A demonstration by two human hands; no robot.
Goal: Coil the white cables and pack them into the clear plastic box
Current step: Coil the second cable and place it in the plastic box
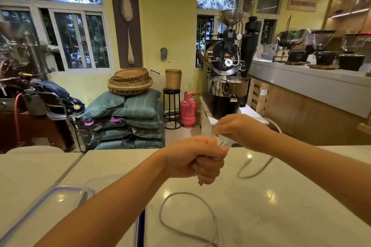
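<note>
My left hand (197, 158) is a closed fist above the white table (261, 206), gripping a bundle of white cable loops (220, 141) that sticks out at the top. My right hand (239, 128) pinches a strand of the same cable just above the fist. A loose tail of this cable (255, 170) swings blurred in the air to the right. A second white cable (192, 218) lies in a loose loop on the table below my left hand. The clear plastic box (88, 190) sits at the lower left, mostly hidden behind my left forearm.
A clear lid with a blue rim (36, 212) lies at the lower left beside the box. Another blue-edged piece (141, 224) shows under my left forearm. Beyond the table's far edge stand stacked sacks (128, 118), a pink gas cylinder (188, 109) and a coffee roaster (227, 78).
</note>
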